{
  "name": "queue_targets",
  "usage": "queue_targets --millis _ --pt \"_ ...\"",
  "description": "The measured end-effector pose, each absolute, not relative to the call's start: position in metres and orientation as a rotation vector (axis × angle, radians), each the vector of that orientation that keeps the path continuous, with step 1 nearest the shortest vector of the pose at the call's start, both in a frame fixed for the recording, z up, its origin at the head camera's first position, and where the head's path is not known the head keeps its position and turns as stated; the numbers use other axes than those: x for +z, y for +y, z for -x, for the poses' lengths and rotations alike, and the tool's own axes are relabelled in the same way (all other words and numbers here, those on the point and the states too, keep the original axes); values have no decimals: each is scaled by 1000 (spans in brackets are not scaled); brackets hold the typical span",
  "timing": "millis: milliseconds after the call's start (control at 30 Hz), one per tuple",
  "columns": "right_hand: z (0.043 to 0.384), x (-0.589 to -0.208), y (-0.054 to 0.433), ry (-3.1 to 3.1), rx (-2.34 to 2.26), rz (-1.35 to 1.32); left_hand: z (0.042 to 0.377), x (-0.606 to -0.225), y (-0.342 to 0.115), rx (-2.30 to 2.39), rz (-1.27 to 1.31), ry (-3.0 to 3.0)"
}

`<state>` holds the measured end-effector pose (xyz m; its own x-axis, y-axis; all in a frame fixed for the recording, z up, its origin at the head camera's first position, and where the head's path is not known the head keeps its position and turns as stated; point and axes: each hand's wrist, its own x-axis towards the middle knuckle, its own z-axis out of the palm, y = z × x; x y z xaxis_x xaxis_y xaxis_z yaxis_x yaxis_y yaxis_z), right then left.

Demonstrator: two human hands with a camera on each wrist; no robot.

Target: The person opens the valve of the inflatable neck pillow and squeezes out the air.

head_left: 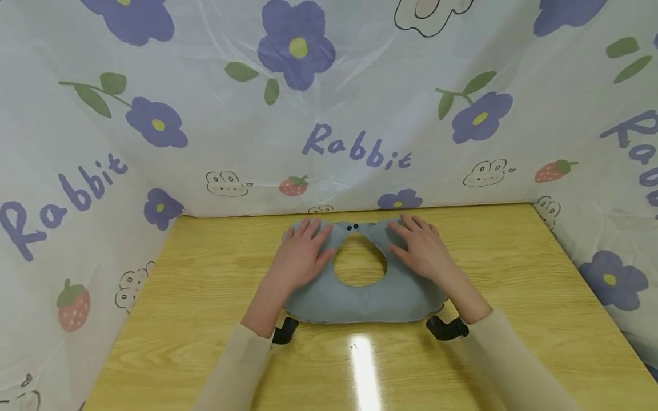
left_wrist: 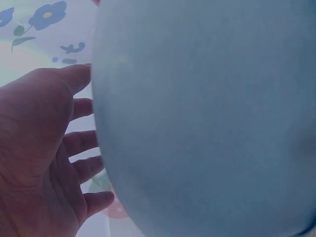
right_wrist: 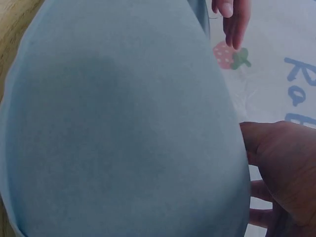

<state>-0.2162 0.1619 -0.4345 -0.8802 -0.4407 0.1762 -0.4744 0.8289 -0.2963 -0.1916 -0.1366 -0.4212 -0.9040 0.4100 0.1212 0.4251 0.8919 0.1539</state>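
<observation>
A blue-grey neck pillow, puffed up and curved round a central opening, lies on the wooden table. Its two ends meet at the far side, where two small black dots show. My left hand rests on the left arm of the pillow, fingers spread and pointing away from me. On the opposite arm lies my right hand, its fingers also extended. Smooth pillow fabric fills most of the left wrist view and hides those fingertips. In the right wrist view the pillow likewise covers part of the right hand.
The wooden tabletop reaches back to a white curtain printed with purple flowers, strawberries and "Rabbit". The same sheeting rises on both sides. Black wrist mounts sit below the sleeves, near the pillow's front edge.
</observation>
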Motion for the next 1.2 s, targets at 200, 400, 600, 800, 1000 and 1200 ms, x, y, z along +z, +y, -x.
queue_targets --millis 200,400,600,800,1000,1200 --pt "219 -439 160 -2949 437 -761 197 -423 -138 -264 655 -3027" --pt "221 -444 160 -2969 432 -784 198 -428 -138 -282 681 -3033" --pt "225 -449 159 -2971 485 -785 197 -432 -140 -293 664 -3052" --pt "228 -452 160 -2990 466 -805 197 -435 -140 -320 656 -3073" --pt "228 -451 159 -2994 469 -802 198 -434 -139 -340 641 -3110" --pt "223 -442 160 -2932 531 -788 193 -429 -142 -370 640 -3060"
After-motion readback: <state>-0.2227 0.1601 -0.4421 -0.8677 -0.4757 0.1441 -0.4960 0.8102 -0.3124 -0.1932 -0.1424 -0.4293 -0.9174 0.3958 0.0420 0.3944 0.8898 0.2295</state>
